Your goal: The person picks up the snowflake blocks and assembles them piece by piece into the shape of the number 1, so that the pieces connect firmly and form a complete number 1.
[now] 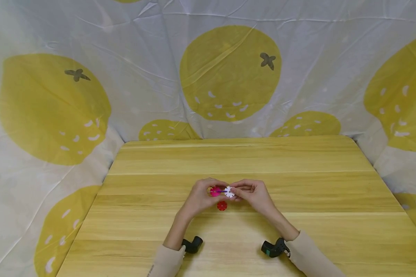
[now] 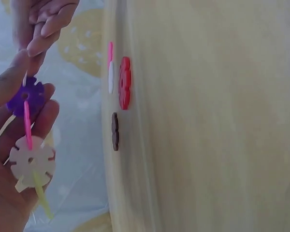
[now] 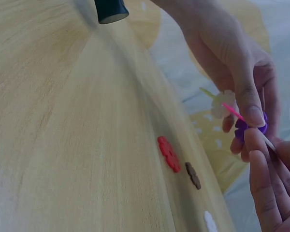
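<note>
My left hand (image 1: 202,195) holds a short chain of notched plastic discs, its thumb and fingers about the purple disc (image 2: 26,97). A pink disc (image 2: 27,124), seen edge-on, joins the purple one to a whitish disc (image 2: 32,166), with a yellow disc (image 2: 42,199) at the far end. Opposite, my right hand (image 1: 254,194) pinches a white disc (image 1: 229,192), which meets the purple disc's edge. Whether its slot is fully seated I cannot tell. Below the hands a red disc (image 1: 222,206) lies on the table.
Near the red disc lie a brown disc (image 2: 115,131), a white disc (image 2: 111,77) and a pink disc (image 2: 110,52) on the wooden table (image 1: 228,157). Black devices (image 1: 273,249) are on both wrists. A lemon-patterned cloth (image 1: 152,77) hangs behind the table.
</note>
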`<state>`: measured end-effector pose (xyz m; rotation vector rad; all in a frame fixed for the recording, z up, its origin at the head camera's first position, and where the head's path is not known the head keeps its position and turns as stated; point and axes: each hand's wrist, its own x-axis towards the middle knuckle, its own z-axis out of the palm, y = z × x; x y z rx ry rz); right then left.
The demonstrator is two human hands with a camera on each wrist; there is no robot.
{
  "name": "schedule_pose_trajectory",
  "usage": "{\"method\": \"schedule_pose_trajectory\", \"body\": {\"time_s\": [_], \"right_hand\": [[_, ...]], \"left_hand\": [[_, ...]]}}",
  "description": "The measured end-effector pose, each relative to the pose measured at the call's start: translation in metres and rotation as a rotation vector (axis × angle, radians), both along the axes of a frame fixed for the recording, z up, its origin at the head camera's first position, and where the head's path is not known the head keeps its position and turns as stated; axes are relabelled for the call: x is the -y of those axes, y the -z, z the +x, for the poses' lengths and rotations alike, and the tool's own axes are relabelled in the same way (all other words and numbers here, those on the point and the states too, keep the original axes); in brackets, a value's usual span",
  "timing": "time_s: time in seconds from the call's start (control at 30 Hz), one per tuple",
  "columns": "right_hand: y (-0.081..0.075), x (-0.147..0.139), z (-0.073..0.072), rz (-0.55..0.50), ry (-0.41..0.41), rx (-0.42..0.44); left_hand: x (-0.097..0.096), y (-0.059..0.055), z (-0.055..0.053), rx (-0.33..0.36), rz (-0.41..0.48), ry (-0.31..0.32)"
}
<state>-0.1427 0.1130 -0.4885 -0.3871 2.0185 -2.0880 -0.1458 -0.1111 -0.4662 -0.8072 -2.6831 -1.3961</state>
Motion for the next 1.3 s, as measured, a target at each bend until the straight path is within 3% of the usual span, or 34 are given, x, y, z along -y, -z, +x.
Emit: {"method": "schedule_pose_trajectory", "body": {"time_s": [0.43, 0.63, 0.9, 1.1, 1.3], "right_hand": [[0.002, 0.005, 0.003, -0.005, 0.053, 0.026], [0.003, 0.005, 0.002, -0.026, 0.047, 0.024], [0.006, 0.005, 0.001, -0.025, 0.033, 0.028], [0.008, 0.003, -0.002, 0.078, 0.142, 0.037], [0.008, -0.006, -0.010, 0.272, 0.263, -0.045]], "left_hand": [[-0.003, 0.002, 0.001, -0.035, 0.041, 0.003], [-0.001, 0.002, 0.000, -0.044, 0.039, 0.034], [0.002, 0.003, -0.001, -0.013, 0.013, 0.016], [0.006, 0.003, -0.002, 0.015, -0.021, -0.040], [0.016, 0.001, -0.005, 0.057, -0.051, -0.123]]}}
